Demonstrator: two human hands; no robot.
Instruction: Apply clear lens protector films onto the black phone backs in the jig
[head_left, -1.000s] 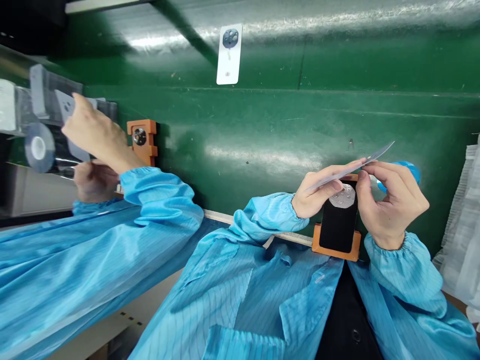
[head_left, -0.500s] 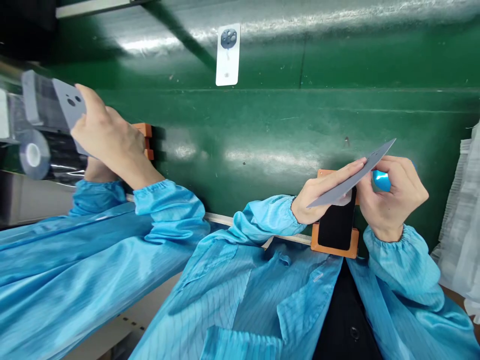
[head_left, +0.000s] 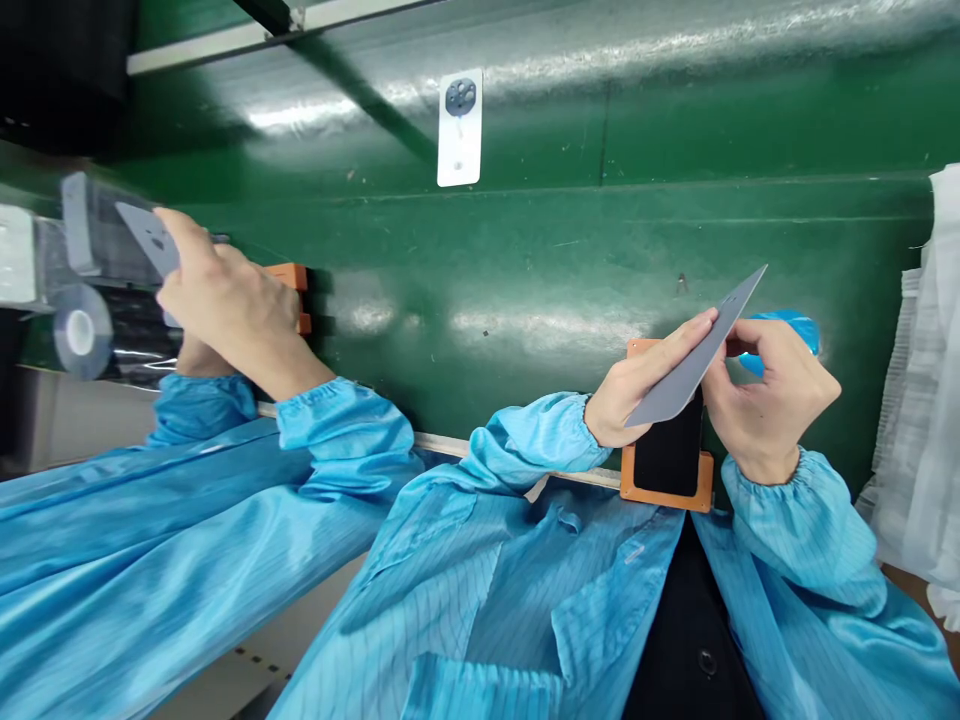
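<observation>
My left hand (head_left: pixel 626 390) grips a thin grey phone back cover (head_left: pixel 694 365), held tilted with its edge up and small holes near its upper end. At the cover's right side is my right hand (head_left: pixel 772 395), its thumb and fingers pinched at the edge; the fingertips are partly hidden behind it. Below both hands an orange fixture (head_left: pixel 667 500) sits at the table's near edge, with a black rectangular plate (head_left: pixel 667 460) in it. Just behind my right hand lies a shiny blue item (head_left: pixel 799 325), partly covered, whose kind I cannot make out.
On the green table (head_left: pixel 450 270) lies a white phone back cover (head_left: pixel 459 140) with a dark camera area. To the left, a co-worker's hand (head_left: pixel 225 300) holds another grey cover beside an orange fixture (head_left: pixel 289 275) and a tape roll (head_left: pixel 82 330). White plastic sheeting (head_left: pixel 915 400) hangs at right.
The grey cover in my hands has turned to a steeper tilt and shifted slightly left, along with my right hand. More of the blue item shows. The co-worker's cover has tilted too.
</observation>
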